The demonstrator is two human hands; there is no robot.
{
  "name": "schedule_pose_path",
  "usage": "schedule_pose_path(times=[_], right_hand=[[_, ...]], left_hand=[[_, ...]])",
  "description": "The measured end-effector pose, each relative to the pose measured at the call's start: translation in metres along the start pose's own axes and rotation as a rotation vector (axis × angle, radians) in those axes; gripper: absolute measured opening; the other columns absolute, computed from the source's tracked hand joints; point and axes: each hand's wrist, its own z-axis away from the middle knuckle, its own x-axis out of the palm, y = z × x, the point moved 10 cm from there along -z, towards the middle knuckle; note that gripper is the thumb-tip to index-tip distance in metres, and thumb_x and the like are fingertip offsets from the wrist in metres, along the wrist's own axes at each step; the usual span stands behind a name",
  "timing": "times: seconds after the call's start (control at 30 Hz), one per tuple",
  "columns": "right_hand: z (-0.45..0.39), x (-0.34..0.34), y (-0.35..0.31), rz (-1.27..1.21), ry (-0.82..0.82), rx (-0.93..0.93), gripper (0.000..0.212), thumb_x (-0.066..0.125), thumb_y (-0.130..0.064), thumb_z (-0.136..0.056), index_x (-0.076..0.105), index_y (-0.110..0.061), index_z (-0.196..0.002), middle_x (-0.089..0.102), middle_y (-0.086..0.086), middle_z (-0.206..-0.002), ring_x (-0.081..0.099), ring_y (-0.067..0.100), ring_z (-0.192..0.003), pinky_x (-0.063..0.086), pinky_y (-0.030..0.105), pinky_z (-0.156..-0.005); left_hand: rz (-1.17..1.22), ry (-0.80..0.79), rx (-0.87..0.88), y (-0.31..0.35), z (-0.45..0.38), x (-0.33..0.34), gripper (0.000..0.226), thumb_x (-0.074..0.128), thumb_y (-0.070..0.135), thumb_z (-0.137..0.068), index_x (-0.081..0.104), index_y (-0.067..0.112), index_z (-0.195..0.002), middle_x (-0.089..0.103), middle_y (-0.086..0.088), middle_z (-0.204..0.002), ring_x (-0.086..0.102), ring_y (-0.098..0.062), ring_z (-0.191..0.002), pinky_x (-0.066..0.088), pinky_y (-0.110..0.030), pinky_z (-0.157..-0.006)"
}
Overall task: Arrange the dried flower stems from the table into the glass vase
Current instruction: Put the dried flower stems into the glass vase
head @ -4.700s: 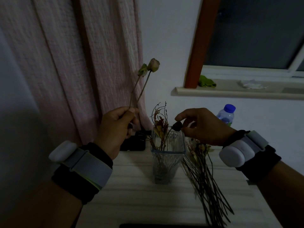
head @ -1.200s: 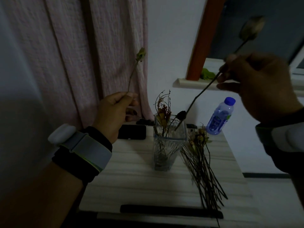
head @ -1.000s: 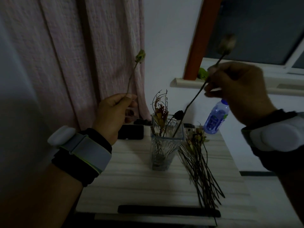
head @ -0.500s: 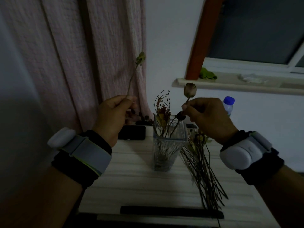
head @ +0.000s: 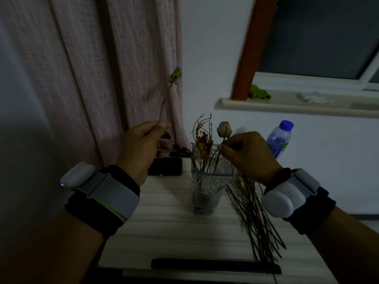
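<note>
A square glass vase [head: 211, 187] stands mid-table and holds a few dried sprigs [head: 202, 138]. My right hand [head: 248, 154] pinches the stem of a dried rose [head: 224, 129] just above the vase rim; the stem's lower end is inside the vase. To the left of the vase, my left hand [head: 141, 146] is raised and grips a thin stem with a small green bud [head: 175, 75] pointing up. A bundle of loose dried stems [head: 256, 218] lies on the table to the right of the vase.
A pale wood-grain table [head: 174, 228] carries a dark phone [head: 166, 166] behind the vase and a long black bar [head: 215, 265] near the front edge. At the back right stands a plastic water bottle [head: 280, 139]. Pink curtain [head: 102, 64] hangs at left.
My right hand came down from high on the right to the vase rim, and the rose stem went further into the vase. My left hand has stayed raised with its stem.
</note>
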Motion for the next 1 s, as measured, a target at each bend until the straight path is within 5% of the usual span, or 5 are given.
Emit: schedule_pose_path(times=[1.0], right_hand=[[-0.0071, 0.0096, 0.0045, 0.216, 0.046, 0.049, 0.025, 0.068, -0.043, -0.086, 0.078, -0.022, -0.078, 0.073, -0.005, -0.077, 0.065, 0.014, -0.066, 0.057, 0.036, -0.066]], left_hand=[[0.007, 0.006, 0.0, -0.0029, 0.0019, 0.0006, 0.017, 0.057, 0.023, -0.095, 0.073, 0.022, -0.09, 0.069, 0.0, -0.08, 0.06, -0.013, -0.062, 0.045, -0.02, -0.048]])
